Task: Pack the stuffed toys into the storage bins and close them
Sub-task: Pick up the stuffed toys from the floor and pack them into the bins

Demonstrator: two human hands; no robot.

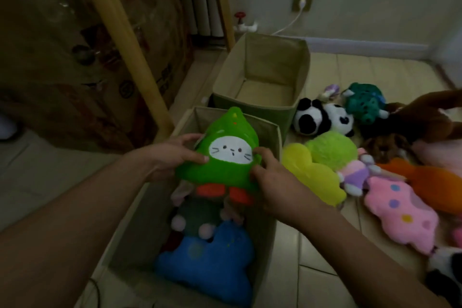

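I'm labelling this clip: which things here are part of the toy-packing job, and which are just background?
Job: green toy held by left hand and right hand; near bin; far bin; panda; pink toy.
Background: cardboard boxes; wall socket; red valve.

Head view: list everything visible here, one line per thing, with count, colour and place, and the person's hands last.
near storage bin: 1, beige, bottom centre, open
far storage bin: 1, beige, behind the near one, nothing visible inside
green cat-face toy: 1, green with white face, held over near bin
blue toy: 1, blue, inside near bin
dark toy with pink paws: 1, inside near bin, above the blue one
panda toy: 1, black and white, floor right of far bin
teal toy: 1, right of panda
yellow-green toy: 1, floor right of near bin
pink spotted toy: 1, right edge
orange toy: 1, right edge
left hand: grips green toy's left side
right hand: grips its right side
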